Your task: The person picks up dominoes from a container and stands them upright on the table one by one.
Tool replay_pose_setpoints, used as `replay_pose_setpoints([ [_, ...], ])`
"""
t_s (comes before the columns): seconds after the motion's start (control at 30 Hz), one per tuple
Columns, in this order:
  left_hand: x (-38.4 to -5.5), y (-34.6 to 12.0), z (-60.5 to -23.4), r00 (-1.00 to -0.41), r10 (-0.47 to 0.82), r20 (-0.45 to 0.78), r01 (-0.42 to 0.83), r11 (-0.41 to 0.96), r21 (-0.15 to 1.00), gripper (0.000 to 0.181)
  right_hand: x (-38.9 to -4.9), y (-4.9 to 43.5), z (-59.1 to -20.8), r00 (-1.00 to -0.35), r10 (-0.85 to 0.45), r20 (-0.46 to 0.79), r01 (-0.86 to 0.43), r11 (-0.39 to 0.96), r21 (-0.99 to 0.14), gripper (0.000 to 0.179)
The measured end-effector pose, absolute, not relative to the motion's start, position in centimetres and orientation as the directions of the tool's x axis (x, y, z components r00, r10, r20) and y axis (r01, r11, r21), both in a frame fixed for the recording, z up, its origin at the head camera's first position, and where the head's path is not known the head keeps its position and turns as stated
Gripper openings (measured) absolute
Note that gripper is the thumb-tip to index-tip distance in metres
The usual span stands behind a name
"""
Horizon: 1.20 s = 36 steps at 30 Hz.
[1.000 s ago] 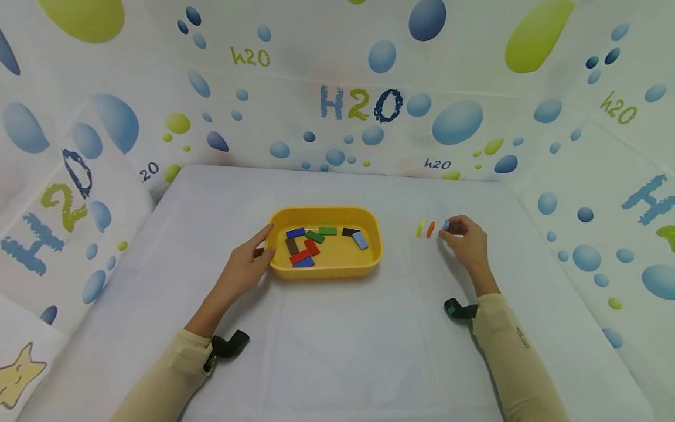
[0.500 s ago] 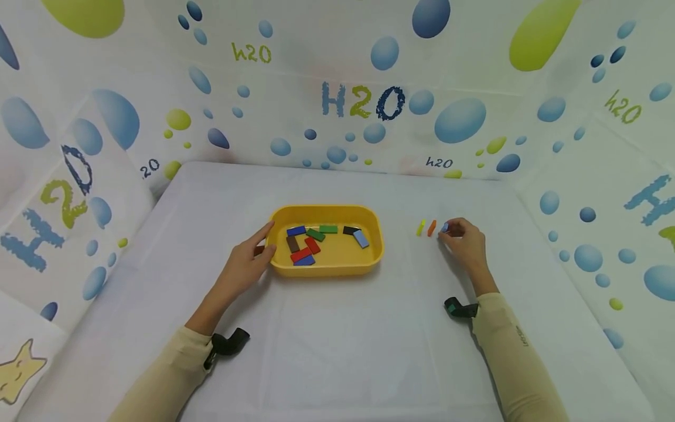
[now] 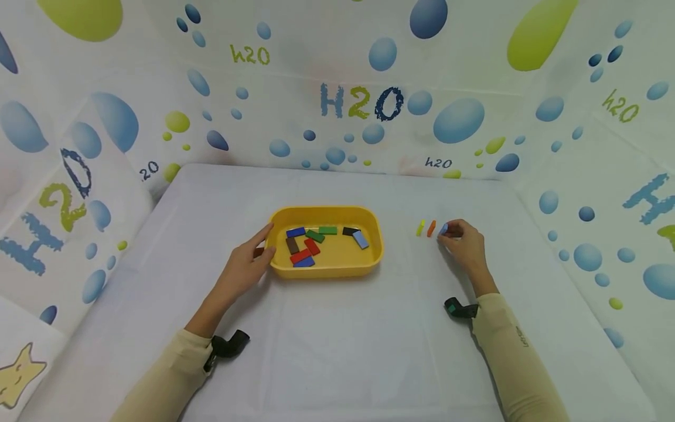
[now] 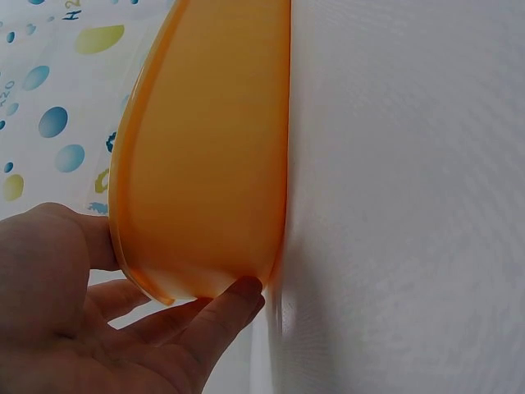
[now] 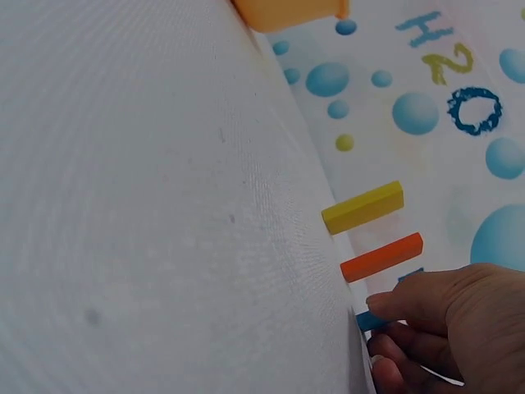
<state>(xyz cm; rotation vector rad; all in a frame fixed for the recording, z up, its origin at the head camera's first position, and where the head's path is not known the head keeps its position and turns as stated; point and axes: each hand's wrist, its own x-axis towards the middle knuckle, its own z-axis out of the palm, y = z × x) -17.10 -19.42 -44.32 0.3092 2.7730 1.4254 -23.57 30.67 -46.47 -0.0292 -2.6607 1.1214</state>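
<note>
My left hand (image 3: 246,258) holds the left end of a yellow plastic tray (image 3: 327,273); in the left wrist view a digit reaches over the rim and other fingers press the outer wall. Several flat coloured domino blocks lie in it, among them a light blue one (image 3: 361,240) and a black one (image 3: 350,231). To the right, my right hand (image 3: 466,246) pinches a blue domino block (image 5: 372,321), upright at the table surface. Beside it stand an orange block (image 5: 382,257) and a yellow block (image 5: 363,208), upright in a row with gaps between.
White cloth covers the table (image 3: 337,340). Behind and at both sides rise white walls (image 3: 295,70) printed with blue and green drops. A dark wrist mount (image 3: 460,309) sticks out from the right sleeve, another mount (image 3: 230,344) from the left.
The right hand has shifted very slightly left with the blue block, nearer to the orange one. The left hand and the tray stay in place.
</note>
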Motion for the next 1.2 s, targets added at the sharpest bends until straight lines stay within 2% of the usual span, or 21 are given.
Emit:
replay_pose_setpoints([
  [0.37, -16.8, -19.6, -44.4, -0.98, 0.184, 0.079, 0.171, 0.562, 0.809, 0.062, -23.3, 30.6, -46.5, -0.974, 0.112, 0.196, -0.063, 0.7, -0.711, 0.036],
  [0.6, -16.7, -19.5, -44.3, -0.981, 0.179, 0.075, 0.165, 0.562, 0.811, 0.062, -23.3, 30.1, -45.1, -0.99, 0.109, 0.088, 0.019, 0.728, -0.685, 0.049],
  [0.73, -16.8, -19.4, -44.2, -0.981, 0.18, 0.074, 0.164, 0.562, 0.811, 0.062, -23.0, 29.6, -44.1, -0.991, 0.111, 0.071, 0.037, 0.749, -0.661, 0.057],
  [0.9, -16.9, -19.4, -44.1, -0.98, 0.184, 0.075, 0.169, 0.568, 0.806, 0.062, -22.5, 28.9, -43.4, -0.979, 0.142, 0.148, 0.01, 0.752, -0.659, 0.062],
  [1.07, -16.9, -19.4, -44.1, -0.979, 0.188, 0.083, 0.177, 0.569, 0.803, 0.061, -21.9, 27.5, -42.5, -0.947, 0.18, 0.265, -0.039, 0.757, -0.652, 0.058],
  [1.2, -16.9, -19.3, -44.2, -0.98, 0.183, 0.083, 0.174, 0.571, 0.802, 0.061, -21.3, 25.7, -41.4, -0.931, 0.16, 0.329, -0.101, 0.753, -0.651, 0.054],
])
